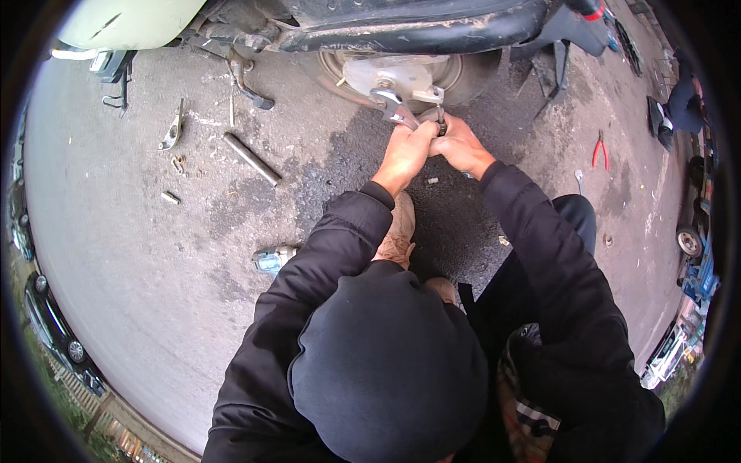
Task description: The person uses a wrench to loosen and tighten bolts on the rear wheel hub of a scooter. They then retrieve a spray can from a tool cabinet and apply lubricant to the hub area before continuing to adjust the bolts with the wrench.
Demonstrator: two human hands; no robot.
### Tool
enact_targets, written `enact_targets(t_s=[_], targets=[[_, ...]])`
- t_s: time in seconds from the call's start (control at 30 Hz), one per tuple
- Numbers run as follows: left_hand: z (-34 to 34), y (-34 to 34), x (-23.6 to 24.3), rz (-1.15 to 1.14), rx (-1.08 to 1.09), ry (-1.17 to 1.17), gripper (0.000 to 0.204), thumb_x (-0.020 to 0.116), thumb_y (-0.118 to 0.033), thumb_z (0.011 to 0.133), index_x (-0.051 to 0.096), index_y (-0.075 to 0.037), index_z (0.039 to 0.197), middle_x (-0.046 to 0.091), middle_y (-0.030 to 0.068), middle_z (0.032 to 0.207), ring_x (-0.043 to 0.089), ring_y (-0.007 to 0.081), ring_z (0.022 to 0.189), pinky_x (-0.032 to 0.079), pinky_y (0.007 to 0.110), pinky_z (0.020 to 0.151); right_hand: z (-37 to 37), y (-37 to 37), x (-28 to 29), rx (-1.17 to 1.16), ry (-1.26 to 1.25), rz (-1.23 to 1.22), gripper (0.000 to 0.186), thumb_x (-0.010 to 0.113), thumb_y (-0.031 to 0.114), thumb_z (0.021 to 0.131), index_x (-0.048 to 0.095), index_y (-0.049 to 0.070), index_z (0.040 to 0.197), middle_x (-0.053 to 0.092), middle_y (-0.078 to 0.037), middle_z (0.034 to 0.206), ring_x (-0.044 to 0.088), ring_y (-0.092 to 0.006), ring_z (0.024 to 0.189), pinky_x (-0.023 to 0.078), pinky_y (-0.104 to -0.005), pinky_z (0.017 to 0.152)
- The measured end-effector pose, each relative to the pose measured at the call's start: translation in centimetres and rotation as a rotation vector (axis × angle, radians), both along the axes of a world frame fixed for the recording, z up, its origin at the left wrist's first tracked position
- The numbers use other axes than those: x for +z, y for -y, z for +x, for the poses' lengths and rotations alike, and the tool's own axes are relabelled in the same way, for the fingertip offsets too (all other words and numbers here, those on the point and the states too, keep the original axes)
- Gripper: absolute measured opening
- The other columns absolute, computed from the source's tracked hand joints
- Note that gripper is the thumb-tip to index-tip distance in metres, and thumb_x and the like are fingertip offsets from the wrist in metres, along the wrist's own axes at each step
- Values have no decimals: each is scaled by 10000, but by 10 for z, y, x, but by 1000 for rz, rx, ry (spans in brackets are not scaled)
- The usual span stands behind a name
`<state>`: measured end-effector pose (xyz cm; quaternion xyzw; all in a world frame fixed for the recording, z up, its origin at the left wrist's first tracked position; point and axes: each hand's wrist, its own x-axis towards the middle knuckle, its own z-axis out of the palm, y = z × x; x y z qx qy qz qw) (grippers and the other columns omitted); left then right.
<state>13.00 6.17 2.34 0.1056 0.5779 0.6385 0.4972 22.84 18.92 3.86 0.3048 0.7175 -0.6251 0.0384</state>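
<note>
By the wheel (461,73), two bare hands meet at a grey wrench (397,110)

Down on the rough paved ground (116,231), just in front of me, someone in a dark cap (390,363) and black jacket (266,347) leans toward the wheel, which shows below a scuffed dark body panel (421,31); the left hand (405,150) has its grip clamped on the grey wrench, whose broad head reaches up near the pale hub plate (390,75); the right hand (461,144) touches the left, its fingers curled about a small dark fitting (441,123) just below a pale bracket (429,96); whether that second grip squeezes the piece or only rests around it, I cannot tell.

Over to the left lie a slim metal tool with a rounded head (171,135), a thick steel bar (252,159), some small brassy pieces (178,164) and a short metal cylinder (170,197); a blue power tool (270,260) sits just beside the left sleeve; to the right are red-handled pliers (600,150) with a spanner (580,180) near them; at the far right I see another person (683,104) in dark clothes; at the far left, a black car (54,324).
</note>
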Motion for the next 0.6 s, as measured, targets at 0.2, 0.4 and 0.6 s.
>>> enact_targets(t_s=[0.2,0.4,0.6], targets=[[3,-4,-11,22,11,93,364,568,-205,1019,724,71,1198,728,74,1147,663,129,1011,521,298,892,-6,16,19,-112,166,523,417,816,320,757,779,86,1100,798,-175,987,764,-384,983,580,-428,877],[1,-13,-21,218,-1,86,333,533,-143,1032,697,48,1249,730,66,1127,683,140,1000,543,319,897,1,6,24,-75,87,436,478,836,378,800,748,71,1155,786,-185,1066,756,-343,1037,567,-422,923],[-1,-19,-15,141,-4,199,238,592,-170,1025,707,30,1082,710,44,1033,695,140,890,610,337,760,16,-12,4,-109,-76,-206,477,719,285,949,647,24,1342,702,-89,1270,648,-198,1172,482,-370,1060]])
